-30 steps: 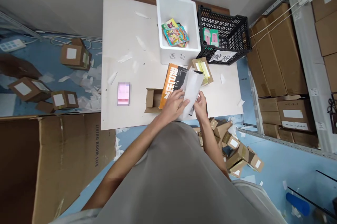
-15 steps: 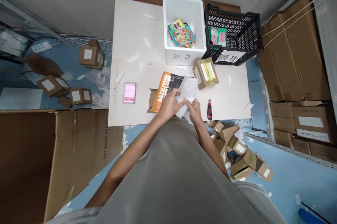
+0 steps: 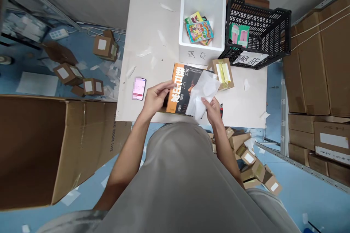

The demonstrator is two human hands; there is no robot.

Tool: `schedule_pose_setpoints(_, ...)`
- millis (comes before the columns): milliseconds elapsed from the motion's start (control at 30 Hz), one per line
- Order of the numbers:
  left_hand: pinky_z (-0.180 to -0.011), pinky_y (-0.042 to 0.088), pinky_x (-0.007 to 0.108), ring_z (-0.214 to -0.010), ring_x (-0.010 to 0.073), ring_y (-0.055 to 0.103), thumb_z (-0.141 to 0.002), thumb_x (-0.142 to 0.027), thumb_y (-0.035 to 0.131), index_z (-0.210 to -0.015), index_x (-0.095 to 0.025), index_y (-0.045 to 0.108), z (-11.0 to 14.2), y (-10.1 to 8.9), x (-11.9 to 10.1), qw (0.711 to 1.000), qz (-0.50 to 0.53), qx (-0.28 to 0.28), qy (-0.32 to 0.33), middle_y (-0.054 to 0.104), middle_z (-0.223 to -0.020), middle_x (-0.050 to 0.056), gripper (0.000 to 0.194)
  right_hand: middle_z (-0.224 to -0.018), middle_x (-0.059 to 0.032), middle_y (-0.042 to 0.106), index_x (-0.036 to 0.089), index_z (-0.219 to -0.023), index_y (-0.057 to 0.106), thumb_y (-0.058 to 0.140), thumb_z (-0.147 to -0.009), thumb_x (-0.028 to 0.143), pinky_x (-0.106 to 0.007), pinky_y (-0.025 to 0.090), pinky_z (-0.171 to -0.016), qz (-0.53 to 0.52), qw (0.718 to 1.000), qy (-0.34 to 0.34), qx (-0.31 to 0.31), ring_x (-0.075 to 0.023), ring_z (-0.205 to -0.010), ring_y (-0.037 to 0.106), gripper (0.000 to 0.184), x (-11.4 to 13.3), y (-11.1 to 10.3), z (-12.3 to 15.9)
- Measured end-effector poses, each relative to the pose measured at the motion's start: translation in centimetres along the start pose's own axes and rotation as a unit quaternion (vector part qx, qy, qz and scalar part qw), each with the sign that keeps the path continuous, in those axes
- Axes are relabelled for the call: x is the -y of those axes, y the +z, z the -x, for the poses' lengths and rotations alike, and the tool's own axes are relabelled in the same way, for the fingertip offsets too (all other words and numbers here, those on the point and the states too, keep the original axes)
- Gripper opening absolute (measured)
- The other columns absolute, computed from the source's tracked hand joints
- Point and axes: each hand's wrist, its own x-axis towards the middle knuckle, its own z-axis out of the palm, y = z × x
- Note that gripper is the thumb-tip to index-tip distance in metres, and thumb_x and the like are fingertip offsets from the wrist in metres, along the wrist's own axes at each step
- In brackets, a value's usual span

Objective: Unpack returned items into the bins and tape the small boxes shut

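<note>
A black and orange book [image 3: 182, 89] with large white Chinese characters lies near the table's front edge, its cover up. Brown cardboard shows in part under its left side. At the orange edge is my left hand [image 3: 155, 98], fingers stretched toward the book, their tips at or just over the cover. My right hand [image 3: 213, 111] pinches a crumpled white sheet [image 3: 201, 92], thin like paper or wrapping, which covers the right part of the book. Beside the right hand, a red and black utility knife [image 3: 221, 111] is mostly hidden.
Behind stand a white foam box [image 3: 201, 56] holding colourful booklets and a black plastic crate [image 3: 259, 39] with a green and pink pack. A small taped carton [image 3: 224, 74] sits right of the book. A phone [image 3: 140, 89] lies left. Cartons [image 3: 250, 169] crowd the floor.
My left hand has let go of the white sheet and moved left to the book's edge. The right hand keeps the sheet, which has spread out. More of the cover shows; the view has shifted.
</note>
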Motion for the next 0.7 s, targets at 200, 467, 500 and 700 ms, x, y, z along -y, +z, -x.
schedule_pose_setpoints(200, -0.105, 0.067, 0.049, -0.123, 0.0369, 0.08, -0.066, -0.062, 0.106, -0.127, -0.019, 0.082, -0.5, 0.0, 1.9, 0.996, 0.008, 0.002, -0.094, 0.084, -0.129, 0.018, 0.078, -0.12, -0.0084, 0.088, 0.024, -0.12, 0.076, 0.092, -0.082, 0.067, -0.045, 0.068, -0.104, -0.008, 0.999, 0.018, 0.03, -0.0302, -0.118, 0.081, 0.059, 0.0, -0.6, -0.6)
schedule_pose_setpoints(467, -0.076, 0.063, 0.036, -0.087, 0.0273, 0.077, -0.056, -0.056, 0.108, -0.09, -0.019, 0.084, -0.9, -3.6, 1.5, 0.988, -0.009, -0.138, -0.068, 0.084, -0.089, 0.006, 0.055, -0.104, -0.0044, 0.083, 0.023, -0.103, 0.085, 0.088, -0.088, 0.045, -0.045, 0.065, -0.097, 0.107, 0.984, -0.126, -0.065, -0.029, -0.108, 0.075, 0.028, 3.7, -2.5, -3.5)
schedule_pose_setpoints(500, -0.077, 0.062, 0.035, -0.087, 0.0255, 0.076, -0.058, -0.055, 0.107, -0.091, -0.019, 0.084, -0.9, -4.7, 1.4, 0.985, -0.023, -0.161, -0.055, 0.084, -0.09, 0.004, 0.054, -0.108, -0.0052, 0.082, 0.024, -0.104, 0.087, 0.084, -0.091, 0.041, -0.046, 0.063, -0.101, 0.136, 0.974, -0.17, -0.069, -0.0299, -0.113, 0.074, 0.021, 4.3, -2.5, -3.5)
schedule_pose_setpoints(700, -0.077, 0.061, 0.031, -0.083, 0.0175, 0.07, -0.059, -0.054, 0.11, -0.097, -0.017, 0.084, 0.3, -10.4, -0.1, 0.958, -0.016, -0.287, -0.003, 0.085, -0.094, -0.001, 0.059, -0.131, -0.0094, 0.069, 0.032, -0.121, 0.089, 0.067, -0.102, 0.019, -0.047, 0.056, -0.103, 0.405, 0.863, -0.285, 0.097, -0.0286, -0.112, 0.066, 0.032, 3.7, 2.2, -1.6)
